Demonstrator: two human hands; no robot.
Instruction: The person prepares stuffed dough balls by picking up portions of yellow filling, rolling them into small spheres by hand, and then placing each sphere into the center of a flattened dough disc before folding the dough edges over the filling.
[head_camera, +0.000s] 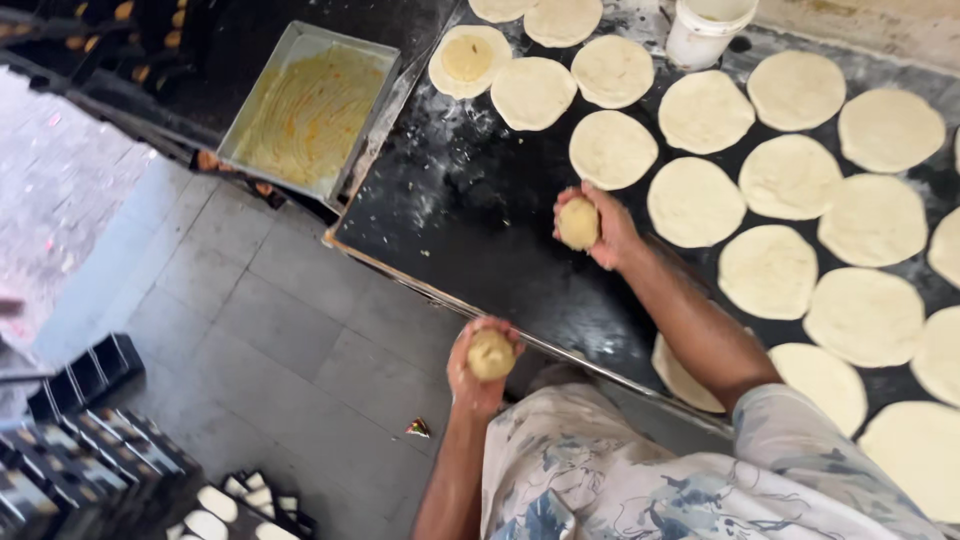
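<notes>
So each hand has its own dough ball: left hand (478, 365) cups one (491, 354) just off the desk's (480, 220) near edge, right hand (598, 228) grips another (578, 222) over the dark desk, beside the flat dough rounds (692, 201).

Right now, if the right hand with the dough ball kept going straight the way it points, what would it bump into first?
Probably the flat dough round just past it. The right hand, closed on a dough ball, points up the dark table toward that round. Depth is hard to judge, so it might pass above.
</notes>
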